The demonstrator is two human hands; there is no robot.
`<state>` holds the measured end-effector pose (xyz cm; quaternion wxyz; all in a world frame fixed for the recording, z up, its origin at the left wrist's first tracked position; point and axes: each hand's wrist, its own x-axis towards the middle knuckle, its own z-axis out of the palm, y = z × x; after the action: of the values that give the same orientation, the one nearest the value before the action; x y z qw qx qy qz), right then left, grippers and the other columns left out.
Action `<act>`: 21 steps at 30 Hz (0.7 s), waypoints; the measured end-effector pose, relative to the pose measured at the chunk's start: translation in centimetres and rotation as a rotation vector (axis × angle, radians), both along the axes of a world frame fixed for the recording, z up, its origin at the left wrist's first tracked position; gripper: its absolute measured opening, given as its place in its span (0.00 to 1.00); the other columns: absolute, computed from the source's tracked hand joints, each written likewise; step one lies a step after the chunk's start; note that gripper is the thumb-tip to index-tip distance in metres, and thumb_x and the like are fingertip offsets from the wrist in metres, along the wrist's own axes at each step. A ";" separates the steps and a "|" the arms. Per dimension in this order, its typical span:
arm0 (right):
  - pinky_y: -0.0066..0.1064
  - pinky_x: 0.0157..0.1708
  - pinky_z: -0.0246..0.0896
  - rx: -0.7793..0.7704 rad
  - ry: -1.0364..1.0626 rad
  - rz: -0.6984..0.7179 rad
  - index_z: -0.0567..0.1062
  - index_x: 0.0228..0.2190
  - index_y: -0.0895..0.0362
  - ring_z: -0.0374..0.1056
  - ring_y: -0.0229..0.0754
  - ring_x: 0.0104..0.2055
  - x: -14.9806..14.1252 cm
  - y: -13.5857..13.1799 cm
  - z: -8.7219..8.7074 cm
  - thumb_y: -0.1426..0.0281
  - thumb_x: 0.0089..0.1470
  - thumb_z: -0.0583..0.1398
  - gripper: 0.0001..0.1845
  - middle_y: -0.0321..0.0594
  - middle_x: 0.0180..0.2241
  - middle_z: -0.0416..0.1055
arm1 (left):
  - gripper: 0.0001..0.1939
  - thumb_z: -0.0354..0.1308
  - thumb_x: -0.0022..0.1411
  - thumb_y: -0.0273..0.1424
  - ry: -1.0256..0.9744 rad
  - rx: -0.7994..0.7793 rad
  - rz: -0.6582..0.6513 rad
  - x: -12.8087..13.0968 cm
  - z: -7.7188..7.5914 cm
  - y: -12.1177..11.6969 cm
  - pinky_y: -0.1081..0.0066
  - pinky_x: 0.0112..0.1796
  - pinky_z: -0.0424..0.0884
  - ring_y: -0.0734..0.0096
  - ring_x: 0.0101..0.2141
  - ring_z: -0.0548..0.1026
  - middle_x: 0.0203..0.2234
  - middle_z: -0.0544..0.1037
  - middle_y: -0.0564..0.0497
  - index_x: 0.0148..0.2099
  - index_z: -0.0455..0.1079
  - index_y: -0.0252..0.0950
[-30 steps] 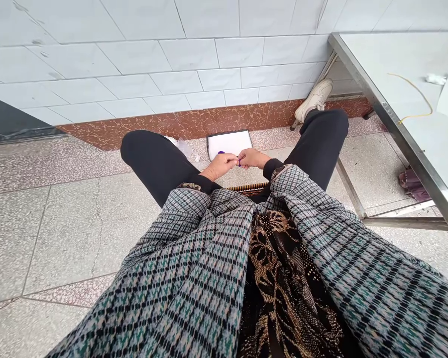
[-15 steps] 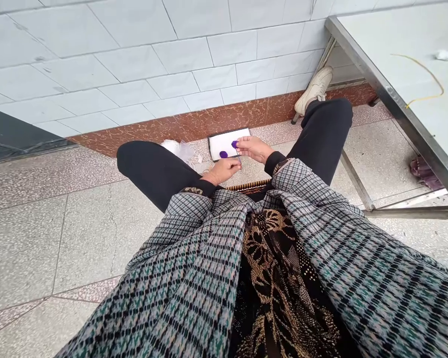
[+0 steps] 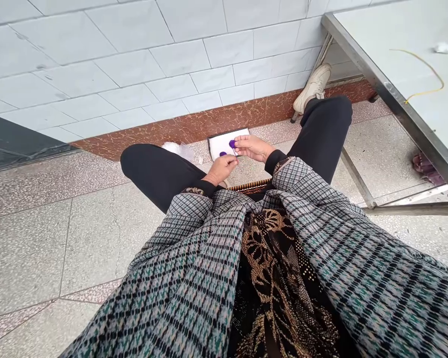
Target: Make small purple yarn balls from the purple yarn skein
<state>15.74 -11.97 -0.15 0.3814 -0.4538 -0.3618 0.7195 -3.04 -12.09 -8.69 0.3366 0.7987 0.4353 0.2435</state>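
Observation:
My right hand (image 3: 254,148) is closed in a pinch on a small round purple piece (image 3: 232,143) with a soft, fuzzy look; its exact kind is too small to tell. Lower and to the left, my left hand (image 3: 223,169) has its thumb and fingers pressed together on a thin dark strand (image 3: 235,152), which runs up toward the purple piece. A second purple piece (image 3: 223,154) lies on a white, dark-edged board (image 3: 218,143) beyond the hands, partly hidden by my left hand.
White filmy material (image 3: 179,149) lies beside my left knee. The tiled wall (image 3: 182,54) rises just ahead. At the right stands a metal-framed table (image 3: 386,87) bearing a yellow strand (image 3: 429,64). A purplish cloth (image 3: 427,168) is beneath it.
My left hand has shifted slightly up and left, closer to my right hand, and now covers more of the second purple piece. The held purple piece has moved slightly left.

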 end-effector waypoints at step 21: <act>0.19 0.25 0.71 -0.086 -0.008 0.246 0.74 0.31 0.62 0.70 0.32 0.20 0.6 -0.1 -0.3 0.90 0.63 0.62 0.14 0.36 0.20 0.75 | 0.11 0.60 0.63 0.35 0.026 -0.097 0.044 -0.1 -1.9 -0.1 0.62 0.43 0.74 0.61 0.33 0.76 0.29 0.80 0.48 0.33 0.78 0.35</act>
<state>16.32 -12.08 -0.46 0.2692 -0.4249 -0.3852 0.7737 -3.19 -12.14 -10.58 0.3641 0.7747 0.4684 0.2190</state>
